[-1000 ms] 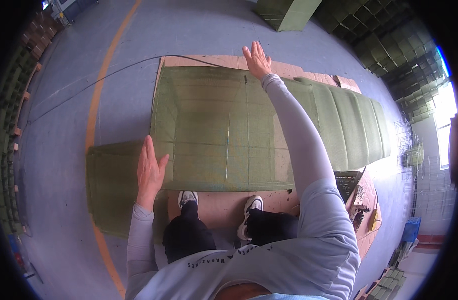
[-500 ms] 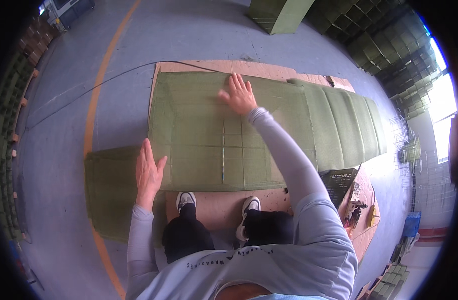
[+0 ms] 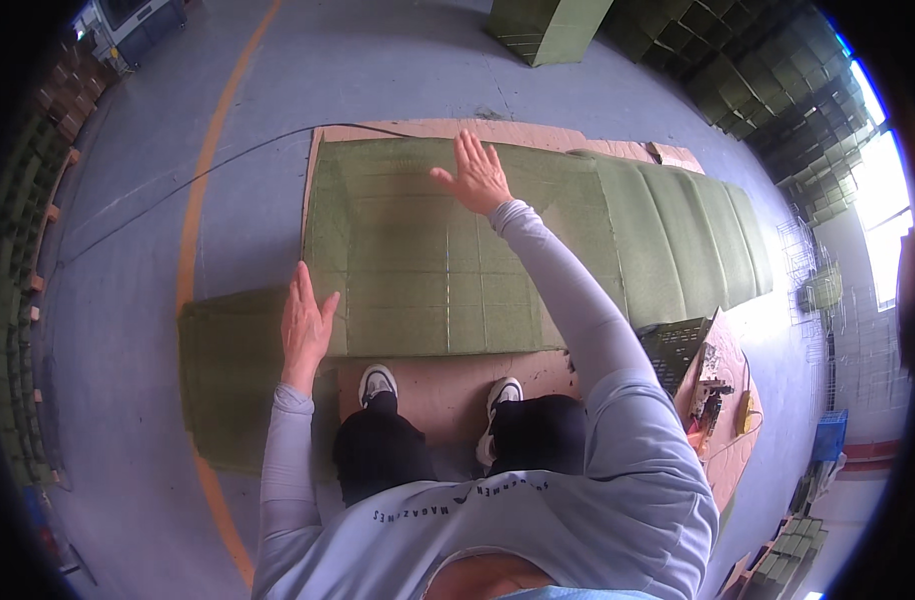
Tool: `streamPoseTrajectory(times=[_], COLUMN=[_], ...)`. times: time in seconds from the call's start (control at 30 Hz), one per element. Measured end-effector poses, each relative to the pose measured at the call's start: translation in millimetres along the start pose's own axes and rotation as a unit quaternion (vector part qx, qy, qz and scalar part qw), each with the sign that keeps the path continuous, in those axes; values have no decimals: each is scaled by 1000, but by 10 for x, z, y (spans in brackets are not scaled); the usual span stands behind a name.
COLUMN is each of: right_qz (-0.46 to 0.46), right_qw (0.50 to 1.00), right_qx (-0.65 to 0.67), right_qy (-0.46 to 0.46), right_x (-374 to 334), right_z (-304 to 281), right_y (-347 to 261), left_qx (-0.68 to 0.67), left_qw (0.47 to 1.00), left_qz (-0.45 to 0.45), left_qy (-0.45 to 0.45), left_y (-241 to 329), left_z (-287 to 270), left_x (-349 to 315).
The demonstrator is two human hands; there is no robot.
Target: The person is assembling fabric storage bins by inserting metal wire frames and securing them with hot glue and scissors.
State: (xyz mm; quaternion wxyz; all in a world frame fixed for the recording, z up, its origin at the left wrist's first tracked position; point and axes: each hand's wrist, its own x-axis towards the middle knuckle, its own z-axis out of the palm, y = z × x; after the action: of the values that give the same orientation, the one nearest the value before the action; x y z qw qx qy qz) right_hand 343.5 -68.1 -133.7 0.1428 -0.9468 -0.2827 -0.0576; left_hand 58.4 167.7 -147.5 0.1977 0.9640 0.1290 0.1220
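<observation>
The left hand [image 3: 306,325] has a released grip, fingers extended together and thumb apart, by the left edge of the green mesh cover [image 3: 408,260]. The right hand [image 3: 475,180] is likewise flat and holds nothing, near the cover's far edge. Whether either palm presses on the mesh or hangs just above it, I cannot tell.

The mesh cover lies in front of the feet, on a cardboard sheet [image 3: 458,400] on the floor [image 3: 248,225], with straight wire-like lines showing through it. It appears already spread out and fairly smooth. The ribbed green section [image 3: 693,235] lies outstretched to the right, seemingly not folded over, so closing or fastening may be left. A second green panel [image 3: 243,390] lies flat at lower left, its near-right corner running behind the left arm and leg.

The right forearm covers part of the mesh and borders a black plastic crate [image 3: 676,345], only partly seen. The tool-like pieces [image 3: 711,395] beside it are too small to name. Any fastening along the cover's edges cannot be made out.
</observation>
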Motion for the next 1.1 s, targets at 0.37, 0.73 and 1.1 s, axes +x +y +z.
streamPoseTrajectory(times=[0.37, 0.73, 1.1], right_qz=[21, 49, 181], right_qw=[998, 996, 982], right_qx=[-18, -31, -57], right_qy=[57, -66, -13], right_x=[278, 80, -232], right_z=[-27, 66, -95], right_y=[265, 257, 980], left_qx=[-8, -9, -16], left_qw=[1000, 1000, 1000], left_qz=[1, -10, -9], left_qy=[-4, -18, -23], left_y=[84, 142, 96], left_z=[19, -16, -14], left_x=[54, 45, 43])
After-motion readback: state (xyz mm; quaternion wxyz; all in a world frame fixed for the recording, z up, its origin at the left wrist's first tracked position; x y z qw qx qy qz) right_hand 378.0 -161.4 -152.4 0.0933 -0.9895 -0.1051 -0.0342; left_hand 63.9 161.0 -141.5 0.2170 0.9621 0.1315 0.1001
